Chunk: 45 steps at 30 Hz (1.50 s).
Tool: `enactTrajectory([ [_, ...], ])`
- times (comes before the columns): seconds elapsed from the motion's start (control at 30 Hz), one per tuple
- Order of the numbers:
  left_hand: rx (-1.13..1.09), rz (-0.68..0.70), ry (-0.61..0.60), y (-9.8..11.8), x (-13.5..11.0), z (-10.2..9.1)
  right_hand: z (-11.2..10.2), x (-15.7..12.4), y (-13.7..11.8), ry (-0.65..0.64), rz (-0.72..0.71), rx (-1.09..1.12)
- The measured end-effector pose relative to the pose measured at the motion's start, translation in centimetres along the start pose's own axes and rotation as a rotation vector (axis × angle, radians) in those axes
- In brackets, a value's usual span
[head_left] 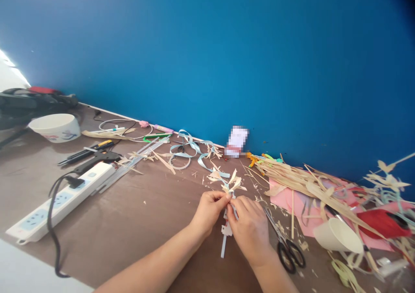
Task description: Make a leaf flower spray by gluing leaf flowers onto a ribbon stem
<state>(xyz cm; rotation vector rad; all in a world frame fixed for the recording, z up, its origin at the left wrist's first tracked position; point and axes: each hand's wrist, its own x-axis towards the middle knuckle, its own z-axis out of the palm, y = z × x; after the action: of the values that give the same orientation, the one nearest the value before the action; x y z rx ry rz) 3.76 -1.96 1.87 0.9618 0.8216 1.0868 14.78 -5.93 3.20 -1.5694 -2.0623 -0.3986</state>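
Note:
My left hand and my right hand meet over the middle of the table, fingertips pinched together. Between them they hold a small flower of pale dried leaf strips, its petals spreading away from me above the fingertips. The base of the flower is hidden by my fingers. Below the fingers, partly behind my right hand, a white plastic piece with a narrow pale strip points toward me; whether it is joined to the flower I cannot tell. Black-handled scissors lie just right of my right hand.
A white power strip, a glue gun and a white bowl are at left. Light blue ribbon curls behind the hands. Dried leaf strips, pink paper and a tipped paper cup crowd the right. A blue wall closes the back.

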Motion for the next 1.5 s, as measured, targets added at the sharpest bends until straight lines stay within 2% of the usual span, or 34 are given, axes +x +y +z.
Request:
enactTrajectory([
  [0.17,-0.012,-0.028,-0.079,0.1,-0.1,0.0,0.3,0.0,0.3,0.016,0.036,0.027],
  [0.3,0.021,0.017,-0.096,0.3,-0.1,0.1,0.4,0.0,0.5,0.018,0.057,0.03],
  [0.6,0.034,-0.007,-0.148,0.6,0.0,-0.1,0.1,-0.2,0.7,0.01,0.081,0.07],
  [0.73,0.001,-0.03,-0.182,0.8,-0.1,-0.1,0.0,-0.1,0.8,0.04,0.088,0.099],
  [0.93,0.031,-0.02,-0.17,0.8,-0.2,0.0,0.3,0.0,0.9,0.065,0.122,0.109],
  [1.1,0.031,-0.091,-0.19,0.9,-0.4,0.2,0.3,0.1,1.1,0.138,0.151,0.132],
  [1.27,-0.01,-0.156,-0.156,0.9,-0.5,0.3,0.6,0.0,1.3,0.153,0.279,0.281],
  [1.37,-0.034,-0.125,-0.134,0.9,-0.4,0.4,0.8,-0.1,1.3,0.102,0.397,0.42],
  [1.5,-0.099,-0.092,-0.092,0.7,-0.2,0.4,0.9,-0.1,1.3,0.017,0.574,0.72],
])
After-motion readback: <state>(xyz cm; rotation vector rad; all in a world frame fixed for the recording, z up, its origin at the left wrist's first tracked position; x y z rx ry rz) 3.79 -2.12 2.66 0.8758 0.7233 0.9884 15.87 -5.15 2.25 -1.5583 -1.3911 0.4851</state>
